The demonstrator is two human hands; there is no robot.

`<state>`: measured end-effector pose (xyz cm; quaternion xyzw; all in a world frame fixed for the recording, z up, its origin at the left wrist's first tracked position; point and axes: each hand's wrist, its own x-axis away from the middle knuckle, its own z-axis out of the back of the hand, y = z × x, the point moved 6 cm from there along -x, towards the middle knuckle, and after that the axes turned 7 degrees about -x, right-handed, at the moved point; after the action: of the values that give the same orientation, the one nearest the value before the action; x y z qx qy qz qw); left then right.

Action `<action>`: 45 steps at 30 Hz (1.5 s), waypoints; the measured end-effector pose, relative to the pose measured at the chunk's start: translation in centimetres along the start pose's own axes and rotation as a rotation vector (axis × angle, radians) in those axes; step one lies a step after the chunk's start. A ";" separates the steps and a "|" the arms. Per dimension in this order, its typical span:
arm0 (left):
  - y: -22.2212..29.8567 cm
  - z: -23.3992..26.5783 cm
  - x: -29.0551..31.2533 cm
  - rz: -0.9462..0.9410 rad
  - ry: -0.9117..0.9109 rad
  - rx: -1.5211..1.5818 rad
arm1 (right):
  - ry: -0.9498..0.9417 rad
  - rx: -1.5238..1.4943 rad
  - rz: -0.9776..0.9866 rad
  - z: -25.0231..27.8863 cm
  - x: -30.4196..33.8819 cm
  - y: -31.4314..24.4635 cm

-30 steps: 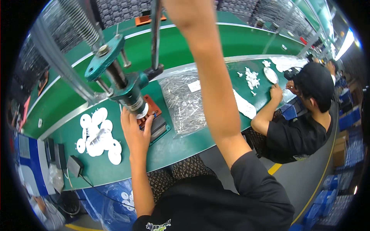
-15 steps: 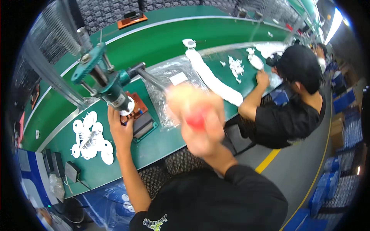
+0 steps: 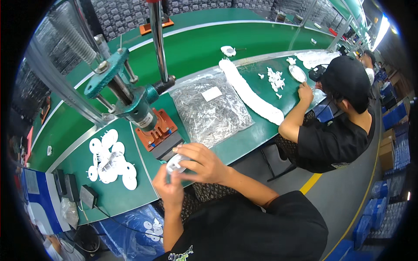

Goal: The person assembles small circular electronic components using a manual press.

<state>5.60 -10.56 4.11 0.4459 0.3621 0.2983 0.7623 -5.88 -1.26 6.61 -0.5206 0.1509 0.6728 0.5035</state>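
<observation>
Since the earlier frame, the right hand (image 3: 202, 164) has left the red knob (image 3: 153, 1) of the press lever (image 3: 158, 43), the lever has swung to upright, and the left hand (image 3: 169, 190) has withdrawn from the orange fixture (image 3: 157, 129) toward the operator. Both hands now meet over the near edge of the green worktable (image 3: 143, 190), in front of the dark grey block (image 3: 168, 148). From where I stand, the round white plastic part (image 3: 176, 162) sits between them, clear of the fixture: the right hand's fingers and thumb are clamped on it from the right, and the left hand's fingertips are at its lower left edge. The left fingers are blurred; I cannot tell whether they pinch it. The teal lever press (image 3: 140, 106) stands over the fixture. Left of the press lies a heap of white discs (image 3: 114, 162); right of it, a clear plastic bag (image 3: 211, 117) filled with thin pins, with a white label (image 3: 211, 93) on top. Beyond the bag, a long row of stacked white discs (image 3: 251, 95) runs diagonally. A co-worker in a black cap (image 3: 347, 78) sits farther right, near a pile of small white pieces (image 3: 275, 79).
</observation>
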 end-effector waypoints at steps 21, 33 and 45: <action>-7.9 12.1 3.3 0.045 0.228 -0.985 | -0.059 0.822 -0.634 20.9 2.9 27.9; -5.9 10.9 3.2 -0.065 0.329 -0.557 | -0.392 0.291 -0.292 3.1 2.7 6.7; -4.4 5.1 0.0 0.100 0.005 -0.417 | -0.406 0.338 -0.115 2.1 1.7 5.9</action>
<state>10.33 -14.80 1.89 0.2951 0.2716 0.4054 0.8215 -11.87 -1.52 4.06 -0.2912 0.1272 0.6989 0.6408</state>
